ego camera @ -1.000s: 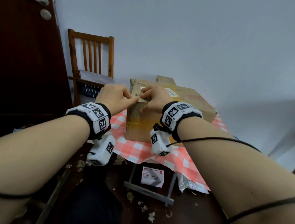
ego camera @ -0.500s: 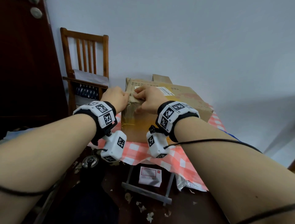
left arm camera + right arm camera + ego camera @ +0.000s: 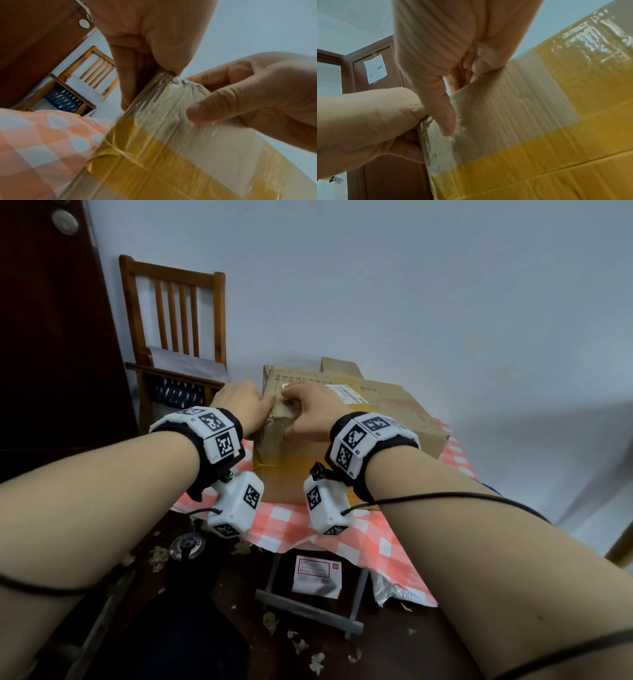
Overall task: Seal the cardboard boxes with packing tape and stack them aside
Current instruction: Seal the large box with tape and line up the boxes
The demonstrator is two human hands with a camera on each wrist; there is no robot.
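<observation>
Both hands are working the near left top corner of the cardboard box (image 3: pixel 383 412), which sits on the checked tablecloth (image 3: pixel 346 529) of a small table: my left hand (image 3: pixel 239 402) has its fingers curled and pinching the clear packing tape (image 3: pixel 164 97) right at the corner edge, and my right hand (image 3: pixel 308 409) is clamped over the top edge, thumb (image 3: pixel 211 108) pressing the tape flat on the near face. The strip looks wrinkled and bunched at the corner, so I judge the step is smoothing or seating its end; I would press outward from the middle with the thumb while the left hand keeps the edge taut, so no ridges lift. Older yellow tape (image 3: pixel 539 155) crosses the face lower down, overlapped by the clear strip. I see no tape roll in any view. A second, smaller box (image 3: pixel 339 368) shows just behind this one. A wooden chair (image 3: pixel 174 337) stands to the far left, near the box, and could crowd stacking on that side. On the floor below lie a white envelope (image 3: pixel 317 577) and paper scraps (image 3: pixel 298 645), underfoot if I step round.
</observation>
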